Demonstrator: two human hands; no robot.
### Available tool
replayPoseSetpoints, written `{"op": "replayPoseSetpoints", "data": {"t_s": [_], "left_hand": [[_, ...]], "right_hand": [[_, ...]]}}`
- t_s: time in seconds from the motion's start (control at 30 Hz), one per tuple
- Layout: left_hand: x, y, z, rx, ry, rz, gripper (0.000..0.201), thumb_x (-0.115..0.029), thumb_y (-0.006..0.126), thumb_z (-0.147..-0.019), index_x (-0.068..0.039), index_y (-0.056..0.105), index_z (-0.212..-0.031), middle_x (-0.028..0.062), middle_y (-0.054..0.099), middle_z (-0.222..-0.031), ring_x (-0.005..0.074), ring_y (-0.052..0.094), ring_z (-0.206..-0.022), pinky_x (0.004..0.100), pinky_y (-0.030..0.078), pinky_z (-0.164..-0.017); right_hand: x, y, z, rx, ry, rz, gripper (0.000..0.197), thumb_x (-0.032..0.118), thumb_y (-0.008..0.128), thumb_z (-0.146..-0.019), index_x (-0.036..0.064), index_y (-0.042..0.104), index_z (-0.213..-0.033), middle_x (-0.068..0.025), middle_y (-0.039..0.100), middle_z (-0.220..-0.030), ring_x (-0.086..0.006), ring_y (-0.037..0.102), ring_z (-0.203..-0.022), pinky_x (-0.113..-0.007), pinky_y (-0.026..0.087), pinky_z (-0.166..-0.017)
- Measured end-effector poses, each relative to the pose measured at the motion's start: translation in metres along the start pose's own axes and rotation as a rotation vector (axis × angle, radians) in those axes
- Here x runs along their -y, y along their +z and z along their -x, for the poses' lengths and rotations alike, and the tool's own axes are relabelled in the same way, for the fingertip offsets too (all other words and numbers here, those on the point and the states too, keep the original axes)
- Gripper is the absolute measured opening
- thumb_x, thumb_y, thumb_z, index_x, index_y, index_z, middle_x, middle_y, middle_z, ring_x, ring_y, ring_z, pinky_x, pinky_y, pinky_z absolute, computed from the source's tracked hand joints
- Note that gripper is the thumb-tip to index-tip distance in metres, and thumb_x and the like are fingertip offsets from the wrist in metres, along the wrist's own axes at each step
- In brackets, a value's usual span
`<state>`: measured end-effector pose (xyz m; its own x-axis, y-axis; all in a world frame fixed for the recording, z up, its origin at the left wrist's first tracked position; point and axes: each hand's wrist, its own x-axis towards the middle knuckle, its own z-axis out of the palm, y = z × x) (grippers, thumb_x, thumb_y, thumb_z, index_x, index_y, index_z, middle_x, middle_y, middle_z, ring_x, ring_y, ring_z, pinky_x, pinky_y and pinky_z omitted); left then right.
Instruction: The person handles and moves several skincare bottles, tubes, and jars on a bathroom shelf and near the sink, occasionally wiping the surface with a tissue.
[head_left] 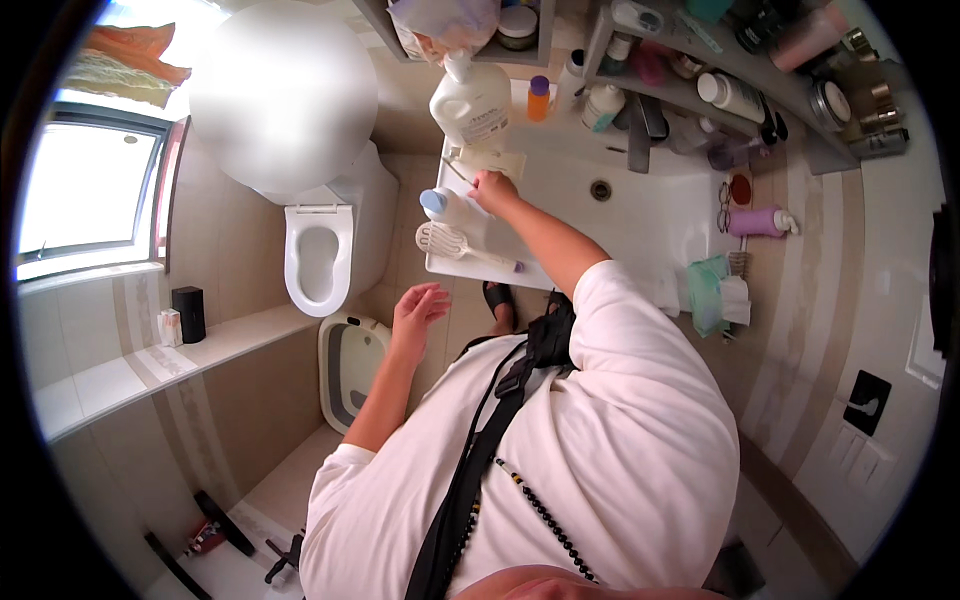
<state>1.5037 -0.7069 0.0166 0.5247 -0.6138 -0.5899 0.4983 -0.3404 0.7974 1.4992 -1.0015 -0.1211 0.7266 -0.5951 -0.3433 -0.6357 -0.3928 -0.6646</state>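
Note:
My right hand [495, 192] reaches over the left end of the white sink. Its fingers are closed on a thin, pale stick-like thing [458, 172], whose kind I cannot make out. Just beyond lies a flat, whitish dish or block [500, 163]. Nearer to me on the ledge are a white bottle with a light blue cap [440, 205] and a cream hairbrush with a slotted head [442, 240]. My left hand [420, 308] hangs in the air left of the sink, empty, its fingers loosely bent and partly apart.
Behind the sink's left end stands a big white pump bottle [470, 105], beside an orange bottle with a purple cap [538, 100]. Grey shelves [690, 95] crowded with toiletries overhang the basin [650, 210]. A toilet [320, 255] and a folding tub [350, 370] are to the left.

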Motion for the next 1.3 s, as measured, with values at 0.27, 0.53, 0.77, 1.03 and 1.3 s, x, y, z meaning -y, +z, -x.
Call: {"op": "replayPoseSetpoints", "data": {"t_s": [0.27, 0.53, 0.77, 1.03, 1.3], "left_hand": [[0.007, -0.020, -0.009, 0.006, -0.028, 0.069, 0.022, -0.020, 0.055, -0.096, -0.006, 0.057, -0.112, 0.0074, 0.067, -0.099, 0.0162, 0.065, -0.087, 0.0297, 0.051, -0.077], [-0.004, -0.016, -0.028, 0.093, -0.021, 0.049, 0.022, -0.020, 0.056, -0.095, -0.006, 0.057, -0.113, 0.0082, 0.067, -0.100, 0.0169, 0.066, -0.085, 0.0296, 0.051, -0.077], [-0.022, 0.004, -0.038, 0.258, -0.033, -0.030, 0.024, -0.021, 0.056, -0.096, -0.007, 0.057, -0.115, 0.0061, 0.067, -0.100, 0.0150, 0.066, -0.085, 0.0291, 0.051, -0.076], [-0.030, 0.047, -0.065, 0.444, -0.063, -0.163, 0.023, -0.021, 0.055, -0.096, -0.008, 0.058, -0.114, 0.0066, 0.067, -0.103, 0.0143, 0.065, -0.087, 0.0294, 0.050, -0.080], [-0.032, 0.107, -0.079, 0.656, -0.032, -0.285, 0.026, -0.022, 0.054, -0.097, -0.005, 0.057, -0.116, 0.0080, 0.065, -0.104, 0.0164, 0.065, -0.088, 0.0280, 0.050, -0.079]], "right_hand": [[-0.001, 0.011, -0.008, -0.114, -0.071, 0.074, 0.032, 0.028, 0.076, -0.073, 0.0078, 0.062, -0.093, -0.0152, 0.066, -0.094, -0.0315, 0.064, -0.090, -0.042, 0.051, -0.079], [-0.002, 0.022, -0.005, -0.147, -0.106, 0.139, 0.036, 0.028, 0.073, -0.073, 0.0050, 0.061, -0.098, -0.0166, 0.065, -0.100, -0.0330, 0.064, -0.092, -0.043, 0.052, -0.081], [-0.006, -0.015, 0.021, -0.134, -0.071, 0.158, 0.032, 0.026, 0.067, -0.076, 0.0033, 0.063, -0.098, -0.0182, 0.064, -0.103, -0.0335, 0.064, -0.095, -0.042, 0.052, -0.083], [-0.036, -0.119, 0.137, -0.203, -0.102, -0.042, 0.025, 0.030, 0.067, -0.081, 0.0069, 0.067, -0.090, -0.0131, 0.068, -0.087, -0.0291, 0.066, -0.085, -0.041, 0.051, -0.076], [-0.104, -0.182, 0.329, -0.508, 0.075, -0.875, 0.032, 0.032, 0.067, -0.087, 0.0008, 0.066, -0.096, -0.0071, 0.066, -0.082, -0.0132, 0.064, -0.073, -0.025, 0.049, -0.058]]}}
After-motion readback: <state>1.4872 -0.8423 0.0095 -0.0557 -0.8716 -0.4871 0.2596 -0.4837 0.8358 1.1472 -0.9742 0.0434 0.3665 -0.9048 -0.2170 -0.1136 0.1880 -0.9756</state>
